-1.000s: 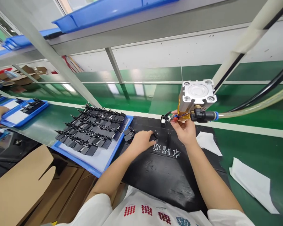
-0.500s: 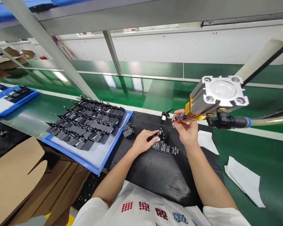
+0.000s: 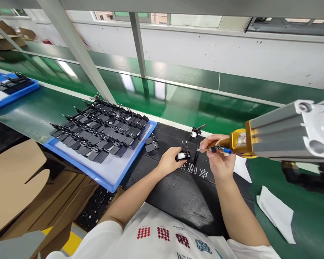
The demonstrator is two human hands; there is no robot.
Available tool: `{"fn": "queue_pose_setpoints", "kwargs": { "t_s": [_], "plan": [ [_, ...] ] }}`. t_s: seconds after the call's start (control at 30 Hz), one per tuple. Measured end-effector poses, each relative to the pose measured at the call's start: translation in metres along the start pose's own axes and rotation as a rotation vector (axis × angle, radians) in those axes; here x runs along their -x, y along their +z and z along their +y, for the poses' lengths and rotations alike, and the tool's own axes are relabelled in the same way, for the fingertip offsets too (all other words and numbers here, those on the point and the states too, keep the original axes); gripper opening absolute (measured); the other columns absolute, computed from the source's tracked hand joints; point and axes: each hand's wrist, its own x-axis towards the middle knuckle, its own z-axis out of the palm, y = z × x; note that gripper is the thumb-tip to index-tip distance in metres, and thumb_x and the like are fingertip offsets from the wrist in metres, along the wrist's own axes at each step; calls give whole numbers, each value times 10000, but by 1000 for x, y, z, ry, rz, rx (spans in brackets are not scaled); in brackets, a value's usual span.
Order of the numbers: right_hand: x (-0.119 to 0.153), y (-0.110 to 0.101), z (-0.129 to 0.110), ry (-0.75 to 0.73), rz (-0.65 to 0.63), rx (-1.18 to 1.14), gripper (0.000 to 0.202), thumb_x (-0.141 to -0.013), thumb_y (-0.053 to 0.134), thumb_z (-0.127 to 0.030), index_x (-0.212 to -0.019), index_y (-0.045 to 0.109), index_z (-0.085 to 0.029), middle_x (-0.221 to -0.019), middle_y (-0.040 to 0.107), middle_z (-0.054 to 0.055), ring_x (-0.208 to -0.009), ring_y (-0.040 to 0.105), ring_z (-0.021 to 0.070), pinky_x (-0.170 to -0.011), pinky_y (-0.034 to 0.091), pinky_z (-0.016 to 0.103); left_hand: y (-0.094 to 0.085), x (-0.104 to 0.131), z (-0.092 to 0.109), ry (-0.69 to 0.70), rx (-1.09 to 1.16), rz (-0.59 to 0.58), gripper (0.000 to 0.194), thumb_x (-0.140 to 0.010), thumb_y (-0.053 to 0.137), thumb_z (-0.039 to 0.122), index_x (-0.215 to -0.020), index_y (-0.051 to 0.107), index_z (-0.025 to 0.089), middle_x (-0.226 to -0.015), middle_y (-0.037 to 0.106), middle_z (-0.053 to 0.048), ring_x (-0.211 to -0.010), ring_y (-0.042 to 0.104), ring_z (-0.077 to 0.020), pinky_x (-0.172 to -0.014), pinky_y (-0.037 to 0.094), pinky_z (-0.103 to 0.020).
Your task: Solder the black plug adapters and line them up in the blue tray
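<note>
My left hand (image 3: 169, 160) is closed on a small black plug casing (image 3: 183, 155), which lies open side up on the black mat and shows a white part inside. A piece with two metal pins (image 3: 184, 145) stands just behind it. To the right, my right hand (image 3: 221, 162) pinches a small dark part with a blue end (image 3: 215, 149); a thin pointed tip shows at the fingertips. I cannot tell whether it joins the gold-coloured bracket (image 3: 240, 141) in front of the hand, on a silver air cylinder (image 3: 280, 126).
A blue tray (image 3: 112, 183) with rows of black plug adapters stands at left. Single black units (image 3: 151, 143) lie on the mat (image 3: 178, 201), another (image 3: 196, 133) behind my hands. White papers (image 3: 277, 214) lie at right; cardboard (image 3: 13, 180) is at lower left.
My right hand has moved slightly right and down in the picture. The casing by my left hand now shows its open, white-filled side. The view has shifted, and the cylinder appears nearer and further right.
</note>
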Motion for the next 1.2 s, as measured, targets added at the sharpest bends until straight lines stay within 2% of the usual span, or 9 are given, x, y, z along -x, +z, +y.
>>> {"fn": "queue_pose_setpoints", "kwargs": {
  "t_s": [0.2, 0.37, 0.47, 0.6, 0.7, 0.8, 0.93, 1.1, 1.2],
  "plan": [
    [-7, 0, 0, 21, 35, 42, 322, -796, 705, -503, -949, 571, -253, -704, 552, -13, -610, 521, 150, -537, 432, 295, -7, -13, 1, -108, 210, -91, 477, -803, 716, 336, -1249, 615, 202, -1232, 699, -72, -1126, 658, -243, -1013, 501, -384],
    [-7, 0, 2, 1, 56, 51, 301, -800, 704, -498, -951, 594, -262, -717, 555, -15, -616, 536, 153, -555, 458, 297, 0, -23, 5, -40, 352, -107, 315, -856, 552, 146, -1161, 609, 197, -1171, 722, -43, -1070, 669, -180, -982, 519, -332],
    [-6, -2, 3, -2, 45, 47, 263, -816, 699, -452, -974, 600, -266, -732, 566, -15, -635, 554, 159, -595, 489, 310, -3, -20, 8, 77, 160, -91, 389, -837, 521, 103, -1216, 583, 166, -1102, 726, -66, -1085, 629, -205, -1019, 493, -384],
    [-6, -4, 4, 19, 53, 99, 290, -798, 696, -471, -967, 594, -258, -702, 559, -13, -609, 554, 167, -592, 513, 330, -12, -5, 14, 203, -153, -87, 553, -896, 520, 216, -1443, 438, 195, -1239, 661, -95, -1195, 540, -257, -1061, 445, -471],
    [-8, -5, 3, 28, 78, 120, 292, -779, 703, -475, -942, 607, -253, -684, 558, -11, -601, 563, 170, -572, 514, 324, -12, 4, 14, 245, -247, -61, 477, -953, 474, 257, -1427, 453, 211, -1243, 655, -99, -1176, 553, -251, -1052, 454, -456],
    [-9, -5, 2, 15, 80, 133, 256, -778, 698, -463, -893, 632, -244, -729, 621, 13, -637, 598, 177, -574, 525, 317, -5, 8, 11, 227, -258, -1, 329, -955, 508, 270, -1275, 548, 208, -1144, 676, -90, -1088, 610, -229, -979, 507, -390],
    [-10, -6, 1, 9, 57, 162, 237, -795, 680, -464, -840, 660, -233, -809, 688, 44, -684, 631, 187, -605, 547, 324, 4, 6, 8, 126, -284, 46, 256, -936, 576, 328, -1160, 562, 207, -1019, 676, -60, -975, 658, -217, -871, 536, -340],
    [-9, -7, 2, 10, 46, 161, 228, -802, 674, -453, -793, 670, -225, -772, 680, 36, -665, 627, 175, -578, 536, 298, 8, 1, 14, 66, -469, -9, 322, -914, 623, 346, -1183, 553, 182, -1002, 694, -72, -948, 671, -242, -791, 529, -329],
    [-9, -7, 4, 16, 56, 166, 239, -794, 683, -460, -791, 666, -221, -759, 670, 35, -665, 623, 175, -576, 531, 296, 8, -2, 19, 81, -580, -57, 404, -898, 644, 356, -1235, 544, 156, -1035, 707, -106, -953, 673, -270, -775, 521, -350]
  ]
}}
